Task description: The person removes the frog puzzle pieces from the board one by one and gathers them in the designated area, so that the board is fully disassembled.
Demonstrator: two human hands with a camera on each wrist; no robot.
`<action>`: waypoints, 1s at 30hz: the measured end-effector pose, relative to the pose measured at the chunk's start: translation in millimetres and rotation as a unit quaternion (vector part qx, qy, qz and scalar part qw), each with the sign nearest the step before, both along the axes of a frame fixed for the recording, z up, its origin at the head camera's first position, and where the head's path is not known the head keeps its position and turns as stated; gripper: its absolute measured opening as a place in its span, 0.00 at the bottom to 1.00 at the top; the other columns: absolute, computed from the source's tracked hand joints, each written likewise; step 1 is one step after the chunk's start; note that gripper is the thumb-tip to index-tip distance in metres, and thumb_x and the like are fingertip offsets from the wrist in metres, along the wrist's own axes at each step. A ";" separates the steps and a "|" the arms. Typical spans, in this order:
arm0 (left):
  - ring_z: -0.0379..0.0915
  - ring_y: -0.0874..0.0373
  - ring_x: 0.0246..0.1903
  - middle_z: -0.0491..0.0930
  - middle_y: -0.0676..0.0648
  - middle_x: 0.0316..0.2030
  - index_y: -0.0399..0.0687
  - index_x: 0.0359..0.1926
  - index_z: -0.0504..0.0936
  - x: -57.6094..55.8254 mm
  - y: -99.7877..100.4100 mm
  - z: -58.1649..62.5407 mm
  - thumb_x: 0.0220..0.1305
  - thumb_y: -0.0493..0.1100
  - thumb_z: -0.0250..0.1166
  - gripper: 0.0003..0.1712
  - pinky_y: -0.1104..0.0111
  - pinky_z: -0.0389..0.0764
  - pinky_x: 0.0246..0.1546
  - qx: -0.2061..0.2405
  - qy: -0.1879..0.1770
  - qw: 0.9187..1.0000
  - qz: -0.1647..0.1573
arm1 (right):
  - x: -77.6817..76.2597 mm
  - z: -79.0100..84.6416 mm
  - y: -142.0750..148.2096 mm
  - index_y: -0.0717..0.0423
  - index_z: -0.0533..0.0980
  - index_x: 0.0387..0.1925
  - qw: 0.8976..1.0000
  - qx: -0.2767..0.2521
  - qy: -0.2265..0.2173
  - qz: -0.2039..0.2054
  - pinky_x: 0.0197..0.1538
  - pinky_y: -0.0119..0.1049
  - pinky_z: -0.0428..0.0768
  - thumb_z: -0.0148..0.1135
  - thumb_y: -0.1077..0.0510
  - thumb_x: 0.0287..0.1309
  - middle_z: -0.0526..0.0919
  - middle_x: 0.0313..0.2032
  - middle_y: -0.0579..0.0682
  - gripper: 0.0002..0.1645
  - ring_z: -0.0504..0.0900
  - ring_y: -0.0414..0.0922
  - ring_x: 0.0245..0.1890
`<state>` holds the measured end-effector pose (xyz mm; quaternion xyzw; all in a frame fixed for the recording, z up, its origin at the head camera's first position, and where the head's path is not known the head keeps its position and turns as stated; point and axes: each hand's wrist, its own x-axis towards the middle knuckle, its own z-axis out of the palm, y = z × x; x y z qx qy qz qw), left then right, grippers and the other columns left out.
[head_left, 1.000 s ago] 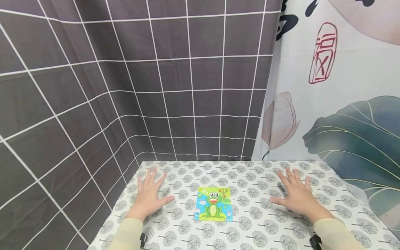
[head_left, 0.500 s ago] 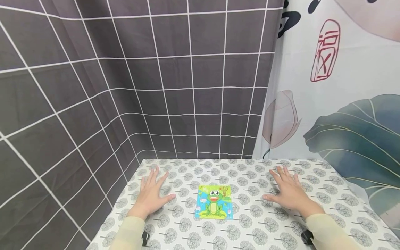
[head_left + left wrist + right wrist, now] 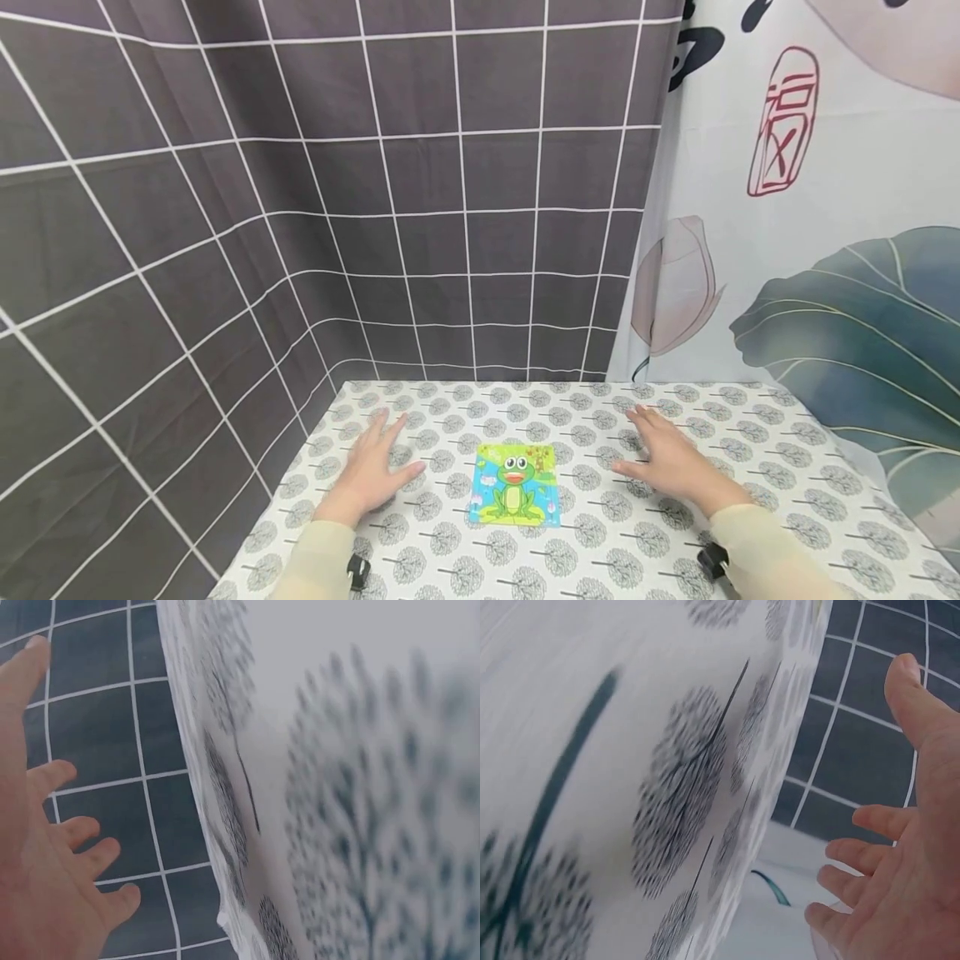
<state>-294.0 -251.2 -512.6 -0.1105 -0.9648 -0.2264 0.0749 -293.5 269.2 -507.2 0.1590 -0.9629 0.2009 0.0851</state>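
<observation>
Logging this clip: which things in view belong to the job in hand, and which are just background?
Likely part of the job: frog picture; left hand; right hand.
Just background: tree-print tablecloth; gray gridded curtain; white printed curtain.

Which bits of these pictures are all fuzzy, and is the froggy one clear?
Head view: the frog picture is clear, eyes and mouth included; left wrist view: the big tree print on the right is fuzzy, probably too close to the camera; right wrist view: the dark stem is blurry, while the right hand looks sharper.
</observation>
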 end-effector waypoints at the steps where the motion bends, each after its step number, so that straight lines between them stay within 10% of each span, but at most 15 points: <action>1: 0.42 0.30 0.79 0.40 0.42 0.84 0.61 0.84 0.55 0.4 1.1 0.0 0.61 0.76 0.66 0.57 0.29 0.50 0.72 0.008 -0.004 1.000 -0.002 | -1.0 0.3 -3.0 0.67 0.59 0.77 1.000 -0.002 0.001 0.001 0.72 0.75 0.57 0.75 0.32 0.56 0.58 0.76 0.72 0.64 0.57 0.74 0.74; 8: 0.45 0.30 0.78 0.48 0.39 0.82 0.62 0.81 0.63 3.1 9.6 -3.4 0.61 0.67 0.72 0.51 0.28 0.57 0.69 0.086 -0.026 0.996 -0.011 | -5.9 0.1 -20.2 0.66 0.60 0.77 1.000 -0.026 -0.006 0.010 0.71 0.73 0.62 0.75 0.34 0.57 0.64 0.73 0.71 0.61 0.63 0.72 0.72; 30: 0.65 0.37 0.71 0.66 0.41 0.74 0.48 0.70 0.77 8.3 40.6 -5.1 0.61 0.58 0.76 0.40 0.39 0.68 0.70 0.122 -0.026 0.991 -0.053 | -28.1 -5.5 -77.6 0.62 0.63 0.77 0.996 -0.060 -0.067 0.024 0.73 0.68 0.64 0.76 0.41 0.58 0.67 0.73 0.67 0.54 0.67 0.68 0.72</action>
